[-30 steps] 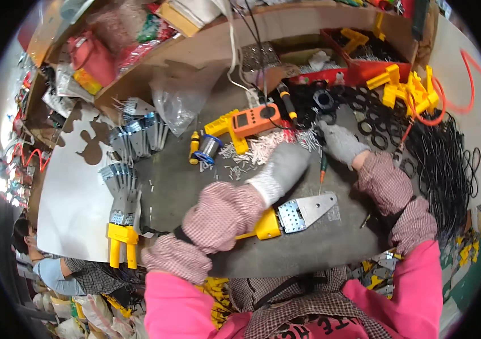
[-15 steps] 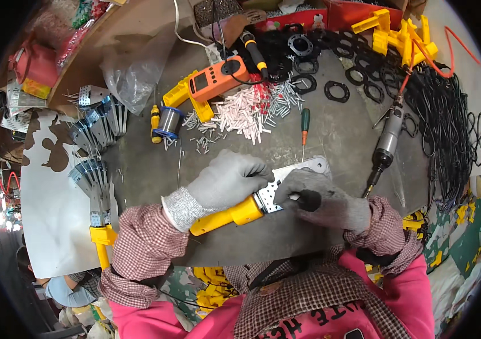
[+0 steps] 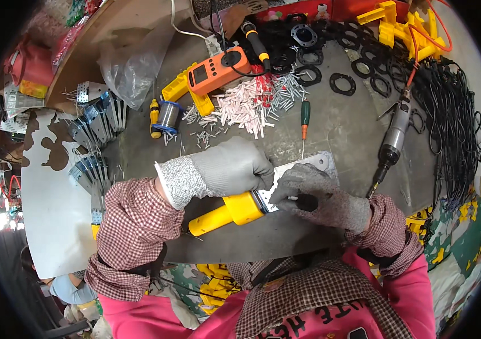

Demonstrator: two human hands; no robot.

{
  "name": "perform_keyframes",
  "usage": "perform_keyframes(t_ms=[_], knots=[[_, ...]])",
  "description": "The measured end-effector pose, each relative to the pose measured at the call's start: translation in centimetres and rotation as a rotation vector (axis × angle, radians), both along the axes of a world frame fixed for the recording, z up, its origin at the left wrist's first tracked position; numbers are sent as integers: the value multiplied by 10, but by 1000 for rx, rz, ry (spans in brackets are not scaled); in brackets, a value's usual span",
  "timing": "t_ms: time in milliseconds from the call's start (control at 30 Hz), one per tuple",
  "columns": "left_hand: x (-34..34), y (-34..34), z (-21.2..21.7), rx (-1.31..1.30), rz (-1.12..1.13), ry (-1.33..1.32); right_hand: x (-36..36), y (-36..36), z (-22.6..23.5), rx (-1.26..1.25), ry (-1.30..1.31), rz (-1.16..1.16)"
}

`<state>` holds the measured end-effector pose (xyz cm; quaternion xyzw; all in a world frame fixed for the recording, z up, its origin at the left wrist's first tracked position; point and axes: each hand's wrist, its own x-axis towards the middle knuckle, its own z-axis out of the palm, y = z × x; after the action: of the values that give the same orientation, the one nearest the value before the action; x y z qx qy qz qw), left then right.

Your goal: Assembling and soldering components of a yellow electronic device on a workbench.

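A yellow-handled tool [image 3: 218,219] lies tilted on the bench before me, with a flat silver metal plate [image 3: 324,161] running up and right from its handle. My left hand [image 3: 234,166], in a grey glove, is closed in a pinch at the plate's upper edge near the yellow end; whatever is between its fingertips is hidden. Over the middle of the plate, my right hand [image 3: 316,198], in a darker grey glove, has its fingers curled together. A small pale tip shows beside its dark thumb, too small to name. The two hands are close together but apart.
Beyond my hands lie a green-and-orange screwdriver [image 3: 305,121], pale pink sleeves [image 3: 243,107], screws [image 3: 288,90], an orange meter [image 3: 218,72] and a solder spool [image 3: 168,117]. A power screwdriver [image 3: 394,138] and black cables [image 3: 449,124] are right; metal plates [image 3: 90,169] left.
My left hand has shifted slightly up, uncovering more of the yellow handle. My right hand stays over the plate, with its fingers moved a little. The whole view has shifted slightly.
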<state>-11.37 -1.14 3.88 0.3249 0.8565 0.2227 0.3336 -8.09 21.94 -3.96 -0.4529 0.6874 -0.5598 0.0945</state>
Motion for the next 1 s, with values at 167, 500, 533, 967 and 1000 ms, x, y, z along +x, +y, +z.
perform_keyframes(t_ms=[167,500,533,967,1000], knots=[[33,-3,8,-57,-38,379,3,1,-9,31,26,-30],[95,3,-33,54,321,765,12,-16,27,327,292,28],[96,2,-36,56,345,773,17,-20,31,403,303,-7],[101,4,-36,94,489,831,-30,92,32,700,271,-1251],[99,9,-34,105,467,837,-40,147,3,982,838,-1068]])
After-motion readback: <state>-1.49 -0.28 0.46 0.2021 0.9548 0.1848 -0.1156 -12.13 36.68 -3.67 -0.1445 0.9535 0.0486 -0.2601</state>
